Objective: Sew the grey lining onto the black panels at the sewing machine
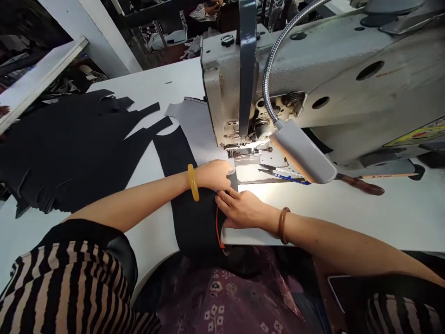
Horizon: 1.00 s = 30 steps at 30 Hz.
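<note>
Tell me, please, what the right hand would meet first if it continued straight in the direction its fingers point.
The right hand would probably meet the yellow bangle on the left wrist, though depth is unclear.

Loc: sewing wkshop | ind. sewing m/c (333, 79) w/ lamp (306, 150) | blk fabric pcs (62, 153) piled | co-worker (204, 13) in bkgd

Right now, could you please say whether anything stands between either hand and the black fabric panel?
Nothing visible does: the left hand and right hand touch the black fabric panel; the blue snips lie farther right.
</note>
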Each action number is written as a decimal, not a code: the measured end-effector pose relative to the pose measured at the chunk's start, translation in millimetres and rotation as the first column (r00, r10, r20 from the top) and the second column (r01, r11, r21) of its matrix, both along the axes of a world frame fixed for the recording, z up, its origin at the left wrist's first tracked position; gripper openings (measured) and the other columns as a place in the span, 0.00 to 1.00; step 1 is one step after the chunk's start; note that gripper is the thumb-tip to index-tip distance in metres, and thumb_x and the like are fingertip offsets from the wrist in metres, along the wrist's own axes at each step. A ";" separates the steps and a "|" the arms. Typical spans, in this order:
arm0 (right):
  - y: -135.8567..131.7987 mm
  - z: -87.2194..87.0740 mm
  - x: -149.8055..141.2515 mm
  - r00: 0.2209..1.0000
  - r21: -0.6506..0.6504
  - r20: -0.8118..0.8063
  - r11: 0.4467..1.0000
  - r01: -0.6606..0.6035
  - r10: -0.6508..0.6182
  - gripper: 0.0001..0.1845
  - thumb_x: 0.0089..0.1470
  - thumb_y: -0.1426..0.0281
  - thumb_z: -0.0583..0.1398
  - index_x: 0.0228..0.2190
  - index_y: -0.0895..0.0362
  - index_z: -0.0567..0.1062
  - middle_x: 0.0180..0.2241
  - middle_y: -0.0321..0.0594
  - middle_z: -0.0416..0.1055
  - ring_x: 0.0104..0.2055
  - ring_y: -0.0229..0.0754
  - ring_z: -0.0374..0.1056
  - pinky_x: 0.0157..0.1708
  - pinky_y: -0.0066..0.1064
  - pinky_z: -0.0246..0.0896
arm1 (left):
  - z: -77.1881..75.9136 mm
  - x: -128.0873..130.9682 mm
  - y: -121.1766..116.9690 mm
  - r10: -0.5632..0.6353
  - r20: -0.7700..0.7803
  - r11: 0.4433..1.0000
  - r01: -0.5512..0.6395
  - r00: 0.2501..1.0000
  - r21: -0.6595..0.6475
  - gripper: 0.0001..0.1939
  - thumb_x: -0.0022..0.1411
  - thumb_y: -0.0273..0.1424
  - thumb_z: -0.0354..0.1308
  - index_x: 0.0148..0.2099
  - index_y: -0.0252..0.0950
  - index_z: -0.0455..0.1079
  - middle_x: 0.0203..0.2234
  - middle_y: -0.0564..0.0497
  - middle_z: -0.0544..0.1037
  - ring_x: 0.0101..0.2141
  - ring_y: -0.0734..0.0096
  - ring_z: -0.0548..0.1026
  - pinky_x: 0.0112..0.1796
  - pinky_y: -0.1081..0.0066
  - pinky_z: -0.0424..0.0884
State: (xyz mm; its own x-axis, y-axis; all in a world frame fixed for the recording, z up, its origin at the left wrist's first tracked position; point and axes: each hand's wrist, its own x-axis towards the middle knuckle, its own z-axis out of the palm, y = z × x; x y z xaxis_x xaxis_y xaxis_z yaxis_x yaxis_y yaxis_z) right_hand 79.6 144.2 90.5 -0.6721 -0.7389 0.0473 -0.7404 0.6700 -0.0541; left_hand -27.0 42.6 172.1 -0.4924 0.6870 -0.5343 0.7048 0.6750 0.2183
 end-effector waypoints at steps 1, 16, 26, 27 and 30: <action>-0.3 -0.9 -0.9 1.000 -0.003 -0.007 1.000 0.011 -0.011 0.32 0.56 0.56 0.59 0.50 0.72 0.69 0.50 0.65 0.67 0.49 0.62 0.66 0.30 0.40 0.68 | -0.5 0.0 0.0 -0.010 -0.011 1.000 0.010 1.000 0.001 0.04 0.47 0.22 0.50 0.27 0.35 0.62 0.20 0.53 0.66 0.22 0.71 0.60 0.23 0.69 0.53; -6.9 -18.8 3.7 0.970 -0.188 -0.244 0.981 -0.054 0.007 0.18 0.64 0.69 0.49 0.44 0.69 0.71 0.39 0.57 0.72 0.45 0.53 0.70 0.20 0.29 0.64 | -41.3 17.3 -27.6 -0.159 -0.493 0.966 0.238 0.855 0.100 0.11 0.59 0.20 0.49 0.36 0.32 0.72 0.39 0.44 0.73 0.41 0.60 0.70 0.39 0.66 0.69; -6.1 -24.5 2.6 0.936 -0.163 -0.352 0.983 -0.087 0.025 0.17 0.61 0.78 0.49 0.45 0.68 0.73 0.46 0.58 0.72 0.44 0.50 0.73 0.26 0.31 0.71 | -85.4 -2.7 -47.7 -0.199 -0.770 0.787 0.567 0.606 0.243 0.12 0.64 0.19 0.46 0.33 0.33 0.68 0.27 0.50 0.73 0.30 0.68 0.69 0.29 0.71 0.66; -5.8 -24.9 1.0 0.936 -0.161 -0.353 0.984 -0.073 0.012 0.17 0.60 0.79 0.49 0.45 0.67 0.73 0.47 0.57 0.72 0.45 0.50 0.72 0.28 0.31 0.72 | -85.7 -4.9 -46.9 -0.203 -0.779 0.780 0.579 0.593 0.237 0.12 0.64 0.19 0.46 0.33 0.33 0.68 0.27 0.50 0.72 0.30 0.68 0.70 0.29 0.71 0.66; -4.4 -26.9 -3.4 0.914 -0.163 -0.406 0.985 -0.058 -0.014 0.17 0.60 0.78 0.50 0.45 0.67 0.74 0.48 0.55 0.73 0.46 0.49 0.72 0.31 0.31 0.73 | -84.6 -11.1 -44.0 -0.224 -0.783 0.780 0.589 0.581 0.214 0.13 0.64 0.19 0.45 0.33 0.33 0.68 0.26 0.50 0.72 0.30 0.67 0.70 0.27 0.71 0.65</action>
State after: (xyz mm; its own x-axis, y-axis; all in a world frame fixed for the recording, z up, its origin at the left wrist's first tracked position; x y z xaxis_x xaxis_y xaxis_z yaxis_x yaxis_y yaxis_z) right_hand 76.2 139.7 63.6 -0.5522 -0.7103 0.4365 -0.7370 0.6607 0.1429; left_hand -38.0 -1.4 87.5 -0.1819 0.9584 0.2200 0.9294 0.2407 -0.2800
